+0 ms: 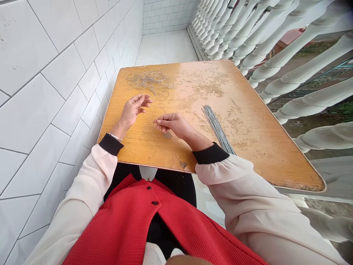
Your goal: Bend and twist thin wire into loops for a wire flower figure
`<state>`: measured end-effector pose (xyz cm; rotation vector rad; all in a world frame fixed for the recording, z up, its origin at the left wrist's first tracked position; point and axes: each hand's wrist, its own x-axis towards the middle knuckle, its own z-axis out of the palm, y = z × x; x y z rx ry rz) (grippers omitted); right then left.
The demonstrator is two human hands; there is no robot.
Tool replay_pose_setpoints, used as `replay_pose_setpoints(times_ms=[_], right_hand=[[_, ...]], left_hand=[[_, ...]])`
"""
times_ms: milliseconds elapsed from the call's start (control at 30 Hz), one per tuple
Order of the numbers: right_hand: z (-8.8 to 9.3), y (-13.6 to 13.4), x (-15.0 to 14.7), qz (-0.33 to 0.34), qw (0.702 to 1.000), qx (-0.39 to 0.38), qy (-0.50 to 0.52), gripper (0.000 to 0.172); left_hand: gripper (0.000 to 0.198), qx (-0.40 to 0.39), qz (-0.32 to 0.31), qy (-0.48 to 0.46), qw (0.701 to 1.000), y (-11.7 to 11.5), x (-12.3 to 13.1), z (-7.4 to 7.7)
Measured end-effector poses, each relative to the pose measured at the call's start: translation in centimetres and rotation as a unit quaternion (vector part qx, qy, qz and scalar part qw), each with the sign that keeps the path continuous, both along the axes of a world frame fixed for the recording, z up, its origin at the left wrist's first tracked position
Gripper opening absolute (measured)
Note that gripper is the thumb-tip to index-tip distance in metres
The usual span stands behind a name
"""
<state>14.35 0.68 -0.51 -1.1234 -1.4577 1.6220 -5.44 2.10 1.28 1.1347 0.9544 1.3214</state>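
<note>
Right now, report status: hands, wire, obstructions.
Left hand open, short of wire tangle. Right hand fingers pinched on thin strand, faint. Rod bundle to its right, apart.

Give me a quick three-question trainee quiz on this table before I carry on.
1. True or false: the bundle of straight grey rods lies on the table by the right forearm.
2. Where is the wire tangle? A) near the table's far edge, beyond the left hand B) in the person's lap C) on the floor
3. Fill in: the fingertips of the right hand are ___ together.
Key: 1 true; 2 A; 3 pinched.
</note>
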Motion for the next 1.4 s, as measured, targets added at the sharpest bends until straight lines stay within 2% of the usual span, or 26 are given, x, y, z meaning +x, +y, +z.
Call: replay_pose_setpoints(times_ms=[233,467,600,833,1000,1133,1400], right_hand=[[0.5,-0.4,-0.1,0.004,1.0,-0.018,0.0,0.016],[0.7,-0.7,-0.2,0.052,0.998,-0.04,0.014,0.016],[0.6,-0.6,-0.2,0.061,0.997,-0.041,0.009,0.018],[0.4,-0.6,-0.3,0.056,0.998,-0.034,0.006,0.016],[-0.2,-0.3,-0.4,0.023,1.0,-0.015,0.005,0.011],[-0.5,-0.1,-0.5,0.002,1.0,0.004,-0.002,0.012],[-0.1,-0.4,-0.6,-0.001,1.0,0.014,-0.007,0.014]], left_hand=[[0.02,-0.019,0.011,0.006,1.0,-0.1,0.3,0.2],[0.027,-0.001,-0.031,-0.009,0.999,0.6,-0.5,-0.7],[0.026,-0.025,-0.045,-0.002,0.999,0.8,-1.0,-0.7],[0.027,-0.033,-0.053,-0.029,0.998,0.7,-0.8,-0.4],[0.023,-0.053,-0.019,-0.032,0.998,0.7,-0.6,-0.2],[0.021,-0.05,-0.024,-0.046,0.997,0.7,-0.5,-0.2],[0.021,-0.054,-0.014,-0.072,0.996,0.9,-0.4,-0.4]])
